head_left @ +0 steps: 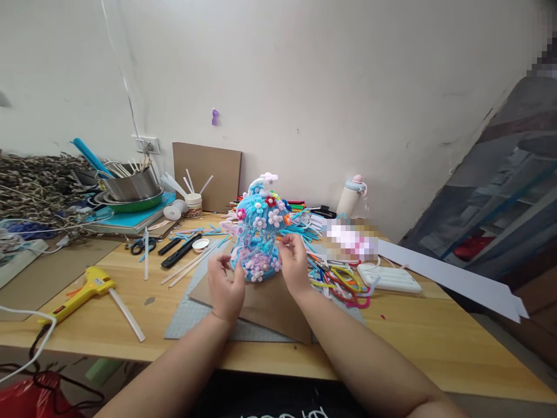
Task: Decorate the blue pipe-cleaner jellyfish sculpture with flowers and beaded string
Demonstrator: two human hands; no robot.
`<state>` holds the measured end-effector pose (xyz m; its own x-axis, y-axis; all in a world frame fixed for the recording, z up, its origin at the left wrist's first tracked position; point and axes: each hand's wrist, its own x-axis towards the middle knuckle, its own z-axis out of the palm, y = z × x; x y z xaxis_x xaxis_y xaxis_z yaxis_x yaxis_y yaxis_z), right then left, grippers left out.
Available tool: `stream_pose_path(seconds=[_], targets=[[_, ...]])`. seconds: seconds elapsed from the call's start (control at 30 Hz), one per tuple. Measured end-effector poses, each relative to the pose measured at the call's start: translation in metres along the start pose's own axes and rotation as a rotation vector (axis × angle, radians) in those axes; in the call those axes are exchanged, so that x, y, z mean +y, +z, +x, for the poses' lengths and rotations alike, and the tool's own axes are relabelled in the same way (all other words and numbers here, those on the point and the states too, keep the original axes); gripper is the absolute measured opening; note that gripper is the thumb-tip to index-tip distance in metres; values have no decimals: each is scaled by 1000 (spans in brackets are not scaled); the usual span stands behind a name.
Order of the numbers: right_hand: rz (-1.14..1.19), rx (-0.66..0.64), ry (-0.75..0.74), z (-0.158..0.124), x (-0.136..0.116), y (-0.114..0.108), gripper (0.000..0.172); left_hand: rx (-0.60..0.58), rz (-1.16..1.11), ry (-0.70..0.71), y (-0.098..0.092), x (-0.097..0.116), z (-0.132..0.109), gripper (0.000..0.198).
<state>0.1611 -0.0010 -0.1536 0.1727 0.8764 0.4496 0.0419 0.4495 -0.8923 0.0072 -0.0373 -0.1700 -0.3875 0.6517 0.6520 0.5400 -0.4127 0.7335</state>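
Blue flower ornament [261, 217] upright between our left hand [227, 287] and right hand [296, 264]

We have the ornament straight ahead, with its long axis running up from a round base [256, 264], past a gap with strands, to a flower-covered dome [256, 215] and a pale flower [268, 177] at the top. It lies forward of our left hand and slightly to the right; from our right hand it lies to the left. Neither hand is clearly nearer: both are at the lower part, one on each side, and the dome rises above them.

Our left hand is half curled, its thumb by the left edge of the base, but we can't make out whether it grips that edge or only steadies it. Our right hand sits a little higher, thumb and fingertips drawn together beside the base; whether anything is pinched between them is too small for us to see.

Below the ornament we see brown cardboard [278, 307] over a grey mat [187, 322] on the wooden table [413, 348]. We can't say for sure whether the base bears on the cardboard. Loose coloured fuzzy sticks [343, 284] lie beyond our right hand, and a yellow glue gun [93, 284] lies well apart on our left.
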Motion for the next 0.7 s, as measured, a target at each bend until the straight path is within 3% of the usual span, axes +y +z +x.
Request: stream_pose_path(seconds=[0.07,0.2,0.3,0.47,0.7], targets=[[-1,20,-3,-6,-2,1,23,26,26,121,-1,9,6,16],[9,-43,3,-12,-4,7,28,-207,-39,119,0,32,21,18],[70,-141,68,-12,-3,10,37,-319,48,101,3,41,28,22],[109,-230,124,-10,-4,11,41,-445,165,37,6,33,28,23],[96,-275,103,-8,0,12,35,-427,96,-18,6,25,25,23]])
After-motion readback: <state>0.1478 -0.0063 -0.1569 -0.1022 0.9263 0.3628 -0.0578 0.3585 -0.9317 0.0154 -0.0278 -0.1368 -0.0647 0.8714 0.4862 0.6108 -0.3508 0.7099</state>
